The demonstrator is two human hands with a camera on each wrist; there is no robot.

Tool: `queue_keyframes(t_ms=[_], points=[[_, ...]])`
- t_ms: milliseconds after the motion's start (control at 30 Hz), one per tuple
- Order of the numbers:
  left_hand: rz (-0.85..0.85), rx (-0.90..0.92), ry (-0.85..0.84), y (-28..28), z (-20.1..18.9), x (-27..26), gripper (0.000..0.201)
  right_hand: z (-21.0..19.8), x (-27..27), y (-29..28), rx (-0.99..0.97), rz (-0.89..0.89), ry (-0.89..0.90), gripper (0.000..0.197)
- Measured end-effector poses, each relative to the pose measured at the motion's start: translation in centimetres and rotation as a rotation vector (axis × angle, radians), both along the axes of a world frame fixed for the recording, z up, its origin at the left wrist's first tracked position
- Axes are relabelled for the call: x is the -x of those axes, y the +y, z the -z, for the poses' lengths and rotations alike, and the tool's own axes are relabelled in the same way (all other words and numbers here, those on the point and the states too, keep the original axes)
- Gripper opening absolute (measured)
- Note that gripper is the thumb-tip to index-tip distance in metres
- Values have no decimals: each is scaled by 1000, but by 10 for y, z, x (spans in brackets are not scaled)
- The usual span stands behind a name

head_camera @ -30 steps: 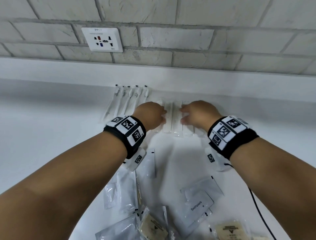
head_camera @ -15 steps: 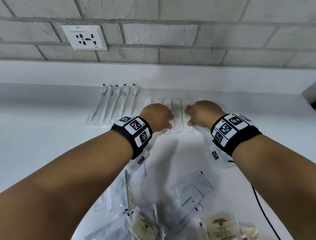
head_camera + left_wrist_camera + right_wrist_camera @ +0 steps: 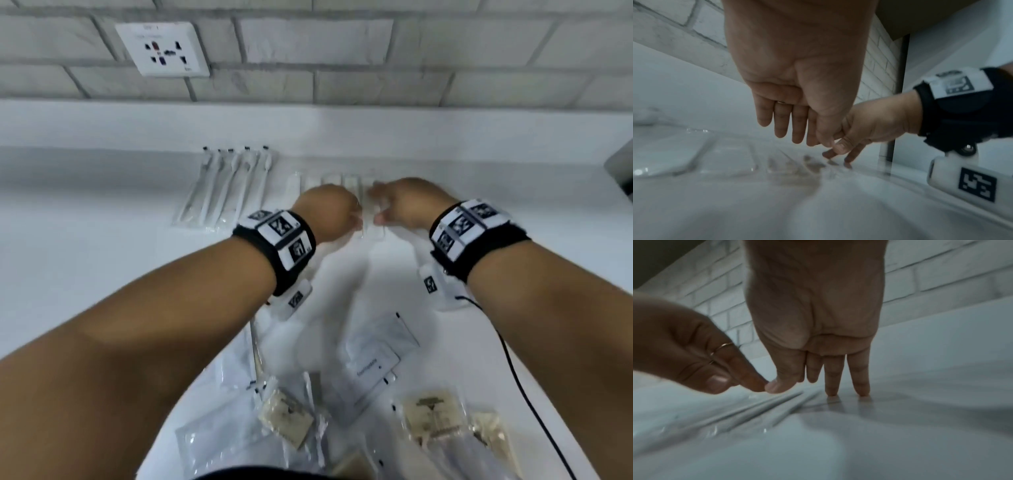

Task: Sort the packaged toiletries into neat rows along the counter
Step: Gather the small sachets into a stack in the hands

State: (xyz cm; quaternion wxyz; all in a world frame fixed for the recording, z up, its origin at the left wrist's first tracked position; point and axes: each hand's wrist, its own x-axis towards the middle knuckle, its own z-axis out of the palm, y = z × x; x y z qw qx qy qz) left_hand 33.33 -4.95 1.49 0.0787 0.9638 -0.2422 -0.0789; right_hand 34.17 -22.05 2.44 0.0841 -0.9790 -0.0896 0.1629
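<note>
head view: the white counter (image 3: pixel 85 274) carries a row of slim wrapped packets (image 3: pixel 349 185) under both sets of fingertips. left hand (image 3: pixel 797 91) hangs with fingers straight and close together; right hand (image 3: pixel 816 318) presses two straight fingers down beside the row. slick wrappers could skid and overlap if nudged unevenly.

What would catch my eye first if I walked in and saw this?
Two bare forearms with black-and-white patterned wristbands reach across a white counter, the left hand and right hand meeting over a row of slim white packets near the wall. Left of that lies a row of wrapped toothbrushes; a loose pile of sachets waits nearest the person.
</note>
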Motion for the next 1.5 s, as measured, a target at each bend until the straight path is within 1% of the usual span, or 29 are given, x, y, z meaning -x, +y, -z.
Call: queue_keyframes(t_ms=[67,167,233,333,400,467,533,633,700,800,867,933,1000,1033,1167,1267,1333,1400,1467,1500], points=[[-34,84,-19,10,-10,9,38,-3,8,-14,-174,100,5,74],[-62,105,-18,37,-23,25,37,2,25,-39,-197,157,150,87],[-100,85,15,61,-29,45,33,4,44,-50,-225,172,249,90],[-205,76,48,98,-36,80,29,0,75,-53,-161,102,262,78],[-285,92,75,121,-37,104,23,-4,100,-46,-44,8,207,69],[-321,76,73,138,-36,128,17,-8,126,-36,59,-51,168,63],[-295,15,73,150,-31,149,20,-9,150,-25,121,-71,162,62],[-229,-58,99,157,-21,174,34,-11,175,-16,190,-101,171,62],[-203,-74,73,157,-19,187,35,-17,184,-13,241,-128,180,57],[-210,-94,19,158,-20,197,32,-26,192,-6,227,-156,167,39],[-166,-140,14,154,-21,203,39,-27,198,7,194,-204,86,44],[-59,-227,31,146,-22,207,47,-24,205,26,175,-293,47,47],[19,-303,57,136,-20,208,44,-18,210,46,200,-361,56,36],[30,-313,52,134,-18,207,42,-14,212,54,228,-383,50,32],[2,-311,-24,133,-14,201,42,-3,212,66,258,-366,-22,42],[5,-352,-91,138,-10,194,35,-2,210,67,181,-306,-20,34],[-50,-300,-116,142,-13,194,31,-5,208,59,112,-218,11,27],[-162,-111,-82,151,-21,199,28,-6,204,50,136,-146,40,35],[-271,135,87,160,-30,208,19,-5,202,43,186,-107,70,51],[-302,225,188,163,-33,213,13,-5,201,42,176,-82,93,54]])
